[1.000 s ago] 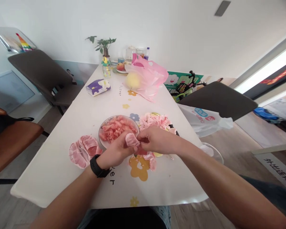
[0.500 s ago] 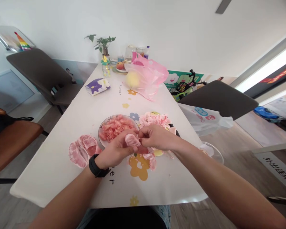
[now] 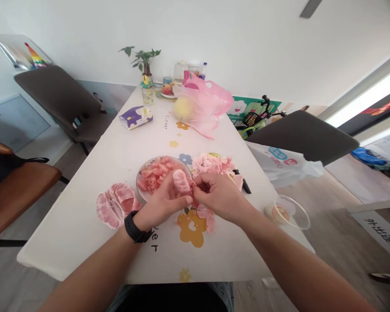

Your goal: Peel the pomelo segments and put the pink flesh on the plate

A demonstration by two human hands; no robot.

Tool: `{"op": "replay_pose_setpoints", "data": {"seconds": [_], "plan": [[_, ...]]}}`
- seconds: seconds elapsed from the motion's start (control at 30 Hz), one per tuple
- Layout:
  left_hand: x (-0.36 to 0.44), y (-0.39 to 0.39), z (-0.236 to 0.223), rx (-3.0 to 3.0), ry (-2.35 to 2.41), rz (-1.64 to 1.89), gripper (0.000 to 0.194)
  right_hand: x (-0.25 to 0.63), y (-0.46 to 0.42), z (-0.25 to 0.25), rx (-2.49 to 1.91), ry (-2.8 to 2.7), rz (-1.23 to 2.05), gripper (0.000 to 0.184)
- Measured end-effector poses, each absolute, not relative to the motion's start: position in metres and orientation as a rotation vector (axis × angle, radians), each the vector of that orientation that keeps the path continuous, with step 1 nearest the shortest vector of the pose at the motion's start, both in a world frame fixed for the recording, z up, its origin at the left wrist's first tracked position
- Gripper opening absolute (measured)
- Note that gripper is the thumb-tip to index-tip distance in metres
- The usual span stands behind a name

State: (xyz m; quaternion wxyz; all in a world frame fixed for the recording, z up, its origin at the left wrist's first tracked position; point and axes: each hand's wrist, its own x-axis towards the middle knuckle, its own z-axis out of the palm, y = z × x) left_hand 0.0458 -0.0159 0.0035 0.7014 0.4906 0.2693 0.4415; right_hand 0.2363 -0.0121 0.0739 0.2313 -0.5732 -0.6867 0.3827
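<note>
Between my hands is a pink pomelo segment (image 3: pixel 182 182) with whitish membrane on it. My left hand (image 3: pixel 160 201), with a black watch at the wrist, is closed around the segment from the left. The fingers of my right hand (image 3: pixel 219 195) pinch its right side, at the membrane. Behind my left hand lies a plate (image 3: pixel 139 184) heaped with peeled pomelo flesh (image 3: pixel 157 173). A larger piece of pomelo (image 3: pixel 115 203) rests on the table to the left. Past my right hand is a pile of pink peelings (image 3: pixel 211 164), with smaller scraps nearer me.
A black-handled knife (image 3: pixel 243 182) lies beside the peelings. Farther back are a tissue pack (image 3: pixel 136 118), a pink plastic bag (image 3: pixel 211 102) with a yellow fruit, a bottle (image 3: pixel 147 93) and a potted plant (image 3: pixel 145 60). A clear bowl (image 3: pixel 292 212) stands at the right edge.
My right hand has shifted slightly right and down, uncovering more of the knife handle. The segment stands more upright in my left hand. The whole view has moved slightly.
</note>
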Motion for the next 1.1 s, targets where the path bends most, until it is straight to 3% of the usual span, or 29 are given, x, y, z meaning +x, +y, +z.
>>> {"op": "replay_pose_setpoints", "data": {"seconds": [0.17,0.3,0.5,0.7,0.9,1.1], "plan": [[0.053,-0.021,-0.002,1.103,0.946,1.063,0.030,0.226,-0.016,0.067,-1.438,-2.166,0.810,0.025],[0.054,-0.021,-0.004,1.152,1.169,1.265,0.023,0.212,-0.020,0.052,-1.439,-2.052,0.757,0.027],[0.054,-0.015,0.001,1.170,1.098,1.223,0.006,0.193,-0.023,0.031,-1.488,-1.587,0.986,0.023],[0.052,-0.013,-0.002,1.243,1.205,1.322,0.004,0.186,-0.017,0.009,-1.299,-1.123,1.384,0.031],[0.055,-0.014,-0.006,1.111,1.166,1.179,0.014,0.193,-0.019,0.006,-1.407,-1.417,1.156,0.023],[0.057,-0.017,-0.007,1.335,1.341,1.148,0.012,0.200,-0.017,0.009,-1.334,-1.333,1.308,0.031]]}}
